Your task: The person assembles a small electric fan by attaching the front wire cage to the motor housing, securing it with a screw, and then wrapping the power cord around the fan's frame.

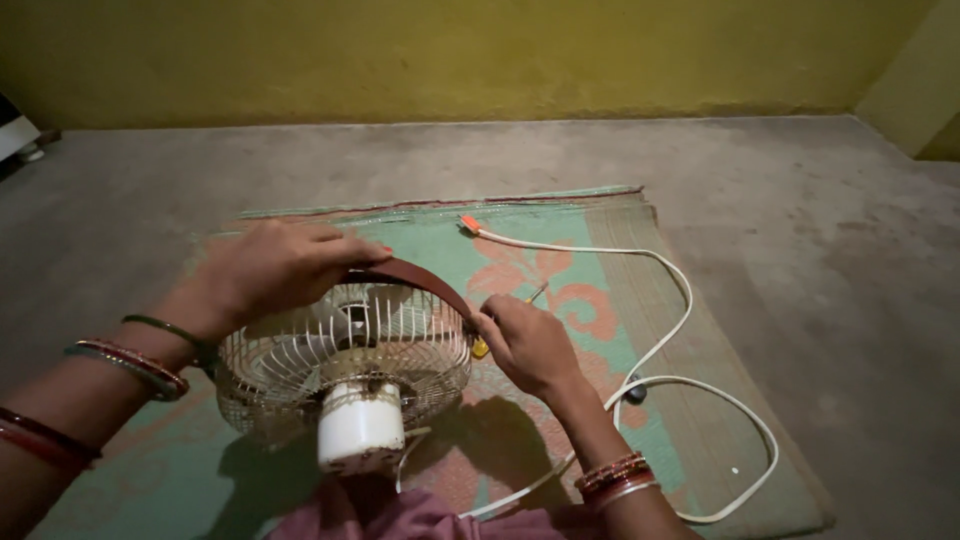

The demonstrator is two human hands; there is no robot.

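Left hand (275, 268) clamps fan (345, 370) rim, right hand (525, 345) pinches screwdriver (483, 345) at right edge, cord (690, 300) looping right, open mat (570, 270) far side

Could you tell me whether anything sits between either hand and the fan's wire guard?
Nothing visible does. The left hand rests directly on the brown rim atop the wire guard, and the right hand touches the guard's right edge. The white cord lies apart on the mat.
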